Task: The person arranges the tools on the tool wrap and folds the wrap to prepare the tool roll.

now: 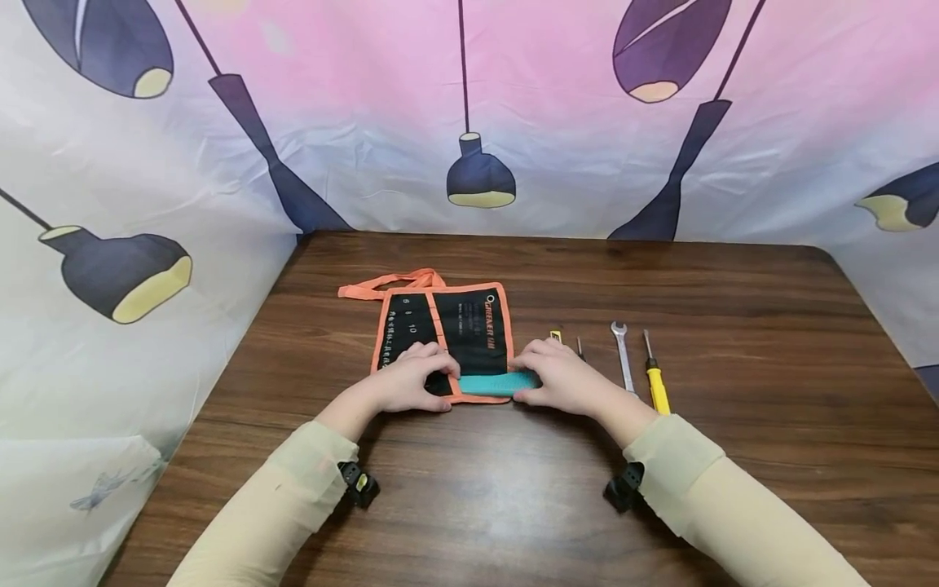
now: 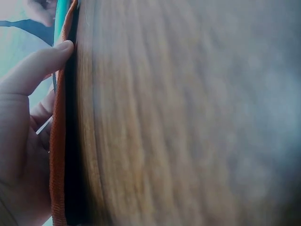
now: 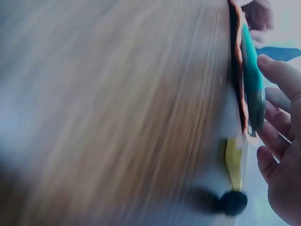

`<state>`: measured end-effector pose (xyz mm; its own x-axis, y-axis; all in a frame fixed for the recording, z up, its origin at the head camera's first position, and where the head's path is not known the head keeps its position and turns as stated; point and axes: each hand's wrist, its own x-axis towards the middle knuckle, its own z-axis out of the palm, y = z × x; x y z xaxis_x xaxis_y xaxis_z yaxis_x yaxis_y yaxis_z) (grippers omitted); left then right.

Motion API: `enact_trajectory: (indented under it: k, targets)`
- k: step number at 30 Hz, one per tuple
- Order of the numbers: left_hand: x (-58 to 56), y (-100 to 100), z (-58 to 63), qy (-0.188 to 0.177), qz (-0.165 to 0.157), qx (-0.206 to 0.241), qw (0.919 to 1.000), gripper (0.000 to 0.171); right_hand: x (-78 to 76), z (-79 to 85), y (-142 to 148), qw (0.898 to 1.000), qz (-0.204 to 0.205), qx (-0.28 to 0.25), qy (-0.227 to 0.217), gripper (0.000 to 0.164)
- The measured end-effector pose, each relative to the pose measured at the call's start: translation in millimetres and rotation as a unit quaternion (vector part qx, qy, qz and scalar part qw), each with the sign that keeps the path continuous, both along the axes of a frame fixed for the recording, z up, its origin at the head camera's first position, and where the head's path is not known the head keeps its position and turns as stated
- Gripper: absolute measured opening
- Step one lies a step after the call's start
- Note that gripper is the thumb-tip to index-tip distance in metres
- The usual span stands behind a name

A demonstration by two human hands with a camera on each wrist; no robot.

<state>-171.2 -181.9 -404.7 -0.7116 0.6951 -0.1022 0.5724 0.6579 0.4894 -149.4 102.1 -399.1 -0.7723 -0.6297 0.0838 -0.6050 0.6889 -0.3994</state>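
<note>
A black tool pouch [image 1: 469,330] with orange trim lies flat on the table. Across its near edge lies a long teal tool [image 1: 493,384], whose end looks dark grey in the right wrist view; its exact kind is unclear. The left hand [image 1: 411,377] grips the pouch's near edge beside the tool's left end, its thumb [image 2: 61,49] on the orange trim. At the tool's other end, the right hand [image 1: 561,377] holds it between thumb and curled fingers. Whether the left end sits inside the pocket is hidden by the left fingers.
Right of the pouch lie a wrench [image 1: 622,350] and a yellow-handled screwdriver [image 1: 657,383]. A yellow-and-black item [image 1: 555,335] and a thin dark shaft [image 1: 580,349] show partly behind the right hand. An orange strap [image 1: 392,283] trails from the pouch's far side.
</note>
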Motion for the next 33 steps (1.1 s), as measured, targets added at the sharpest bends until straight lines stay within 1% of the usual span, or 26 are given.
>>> enact_trajectory:
  k: [3, 8, 12, 18, 22, 28, 33]
  targets:
    - [1.2, -1.9, 0.1, 0.003, 0.004, 0.002, 1.0, 0.033, 0.5, -1.8, 7.1, 1.0, -0.004, 0.009, -0.001, 0.04]
    - [2.8, -4.1, -1.6, 0.003, 0.024, 0.008, 0.9997, 0.043, 1.2, -5.4, 14.9, 1.0, -0.002, 0.017, 0.004, 0.037]
    - [3.4, -6.4, -4.4, 0.004, 0.037, 0.006, 0.9993, 0.042, 1.6, -7.9, 18.3, 1.0, -0.001, 0.012, 0.009, 0.036]
    - [3.4, -6.3, -5.5, 0.008, 0.037, 0.011, 0.9992, 0.04, 2.8, -8.7, 22.2, 1.0, -0.008, 0.002, 0.004, 0.034]
    - [3.6, -5.8, -6.7, 0.009, 0.039, 0.015, 0.9991, 0.039, 2.7, -9.7, 21.4, 1.0, -0.005, -0.003, 0.005, 0.032]
    - [3.7, -4.5, -7.0, 0.009, 0.052, 0.023, 0.9983, 0.037, 0.5, -8.1, 12.2, 1.0, 0.002, -0.011, 0.013, 0.029]
    - [3.2, -3.3, -6.6, 0.005, 0.056, 0.022, 0.9982, 0.037, -1.6, -7.0, 4.5, 1.0, 0.009, -0.005, 0.011, 0.03]
